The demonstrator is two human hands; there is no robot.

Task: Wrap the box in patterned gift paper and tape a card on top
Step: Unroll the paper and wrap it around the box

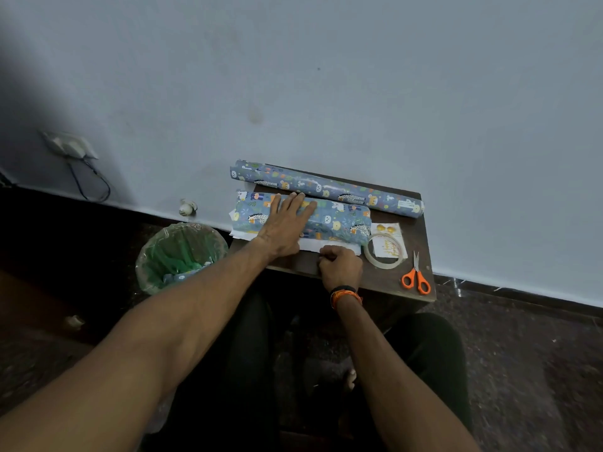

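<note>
The box (339, 221) lies on a small dark table (385, 278), covered by blue animal-patterned gift paper. My left hand (287, 223) lies flat on top of it with fingers straight, pressing the paper down. A white flap of the paper (313, 244) sticks out along the near side. My right hand (341, 264) pinches the edge of that flap with curled fingers. A white card (388, 244) with gold lettering lies to the right of the box, partly under a clear tape roll (385, 251).
A roll of the same patterned paper (326, 187) lies along the table's far edge by the wall. Orange-handled scissors (416, 277) rest at the table's right. A bin (179, 256) with a green liner stands on the floor to the left.
</note>
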